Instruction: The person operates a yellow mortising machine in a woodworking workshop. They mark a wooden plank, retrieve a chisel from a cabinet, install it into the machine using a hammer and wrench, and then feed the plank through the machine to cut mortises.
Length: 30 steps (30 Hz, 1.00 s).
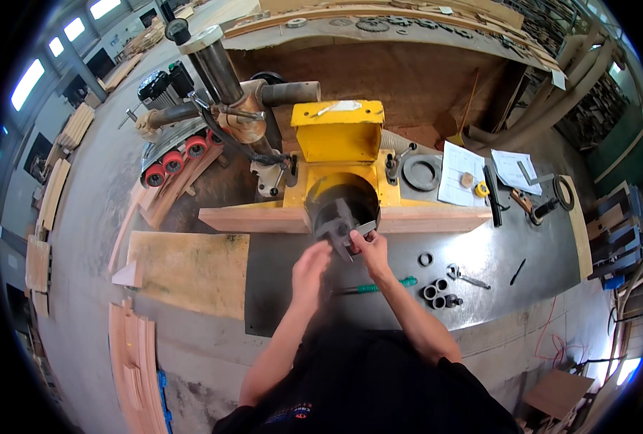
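In a timber-stacked workshop, a smooth, shiny metal table (538, 253) is adjoined by a rough wooden board (191, 275). Before the boxy yellow housing (339, 139), a blurred, angular grey metal piece (341, 224) is pinched at its right by the right hand's (373, 254) fingers; whether it is gripped by the left hand's (310, 273) blurred fingers cannot be told.

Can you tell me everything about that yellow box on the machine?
The yellow box looks like painted metal. Its upper lip has two dark holes and a whitish patch; below, the front is set back. It sits on the machine, just behind the round dark opening. Neither the left hand nor the right hand touches it.
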Tool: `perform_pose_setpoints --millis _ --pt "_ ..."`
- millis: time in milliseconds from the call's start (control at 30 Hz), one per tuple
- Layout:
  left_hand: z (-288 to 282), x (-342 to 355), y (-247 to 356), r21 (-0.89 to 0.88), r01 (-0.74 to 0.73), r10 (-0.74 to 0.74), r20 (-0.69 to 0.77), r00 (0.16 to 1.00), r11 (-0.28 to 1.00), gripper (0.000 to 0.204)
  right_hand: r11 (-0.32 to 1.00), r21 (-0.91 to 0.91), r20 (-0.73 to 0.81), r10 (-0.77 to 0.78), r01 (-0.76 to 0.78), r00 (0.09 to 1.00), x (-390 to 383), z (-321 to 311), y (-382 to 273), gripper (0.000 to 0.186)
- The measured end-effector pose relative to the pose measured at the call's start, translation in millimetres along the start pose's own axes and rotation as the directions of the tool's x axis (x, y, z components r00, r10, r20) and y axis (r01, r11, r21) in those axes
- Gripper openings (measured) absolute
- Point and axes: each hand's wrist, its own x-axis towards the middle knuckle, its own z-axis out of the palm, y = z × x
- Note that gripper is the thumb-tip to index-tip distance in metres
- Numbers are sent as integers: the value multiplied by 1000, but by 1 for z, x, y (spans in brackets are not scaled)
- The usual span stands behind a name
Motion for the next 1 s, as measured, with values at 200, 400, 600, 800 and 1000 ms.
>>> perform_pose_setpoints --millis 200,400,600,800,1000 --pt "-97 -39 -89 321 79 -55 -82 995 944 22 932 302 48 193 -199 980 65 12 24 27" --pt "-165 -104 -174 396 264 -194 -208 959 879 19 900 354 64 250 -256 966 74 13 29 26" --pt "-157 -78 -173 441 146 -60 -203 977 886 18 829 503 -66 320 -246 945 60 38 55 27" --pt "-80 -29 -133 861 -367 328 253 910 353 27 879 255 11 414 -403 910 90 9 65 28" --pt "-44 -14 -144 752 -658 198 640 742 36 41 858 262 -21 463 -442 886 58 -3 66 18"
